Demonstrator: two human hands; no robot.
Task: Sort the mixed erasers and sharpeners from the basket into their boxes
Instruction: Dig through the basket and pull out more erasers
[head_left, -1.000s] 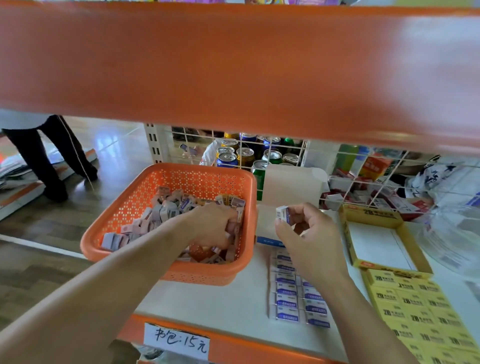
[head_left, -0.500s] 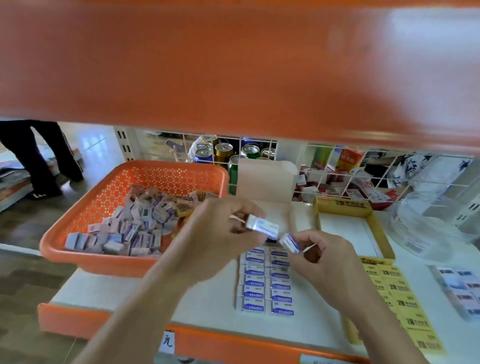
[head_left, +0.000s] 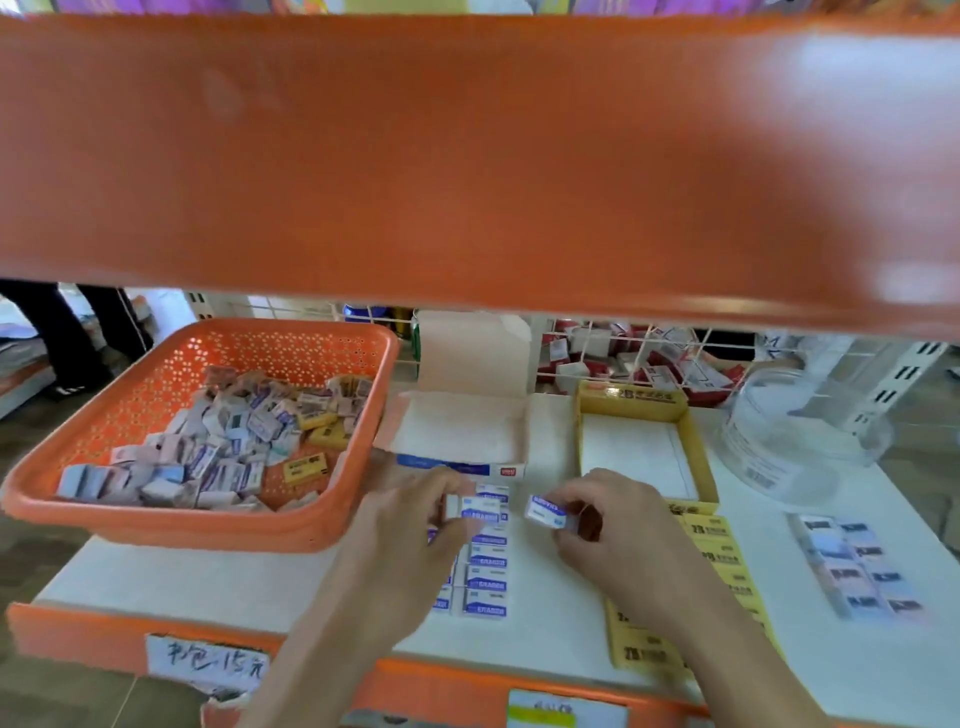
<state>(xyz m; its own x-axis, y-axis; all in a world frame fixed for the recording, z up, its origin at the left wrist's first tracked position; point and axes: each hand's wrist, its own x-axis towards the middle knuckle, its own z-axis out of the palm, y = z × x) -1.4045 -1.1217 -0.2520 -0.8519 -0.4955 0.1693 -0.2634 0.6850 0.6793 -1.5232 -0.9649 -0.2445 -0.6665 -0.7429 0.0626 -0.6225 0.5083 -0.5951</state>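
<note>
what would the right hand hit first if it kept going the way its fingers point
Likely the eraser pinched in the left hand: the right hand, pinching its own eraser, points leftward at it across a gap, though depth is unclear.

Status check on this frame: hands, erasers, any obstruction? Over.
Left hand pinches small white-and-blue eraser. Right hand pinches second white-and-blue eraser. Both by lined-up eraser rows on white shelf. Nothing blocking.

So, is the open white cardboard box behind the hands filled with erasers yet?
No, the open white cardboard box shows only its bare floor, while the blue-and-white erasers lie in rows on the white shelf before it.
</note>
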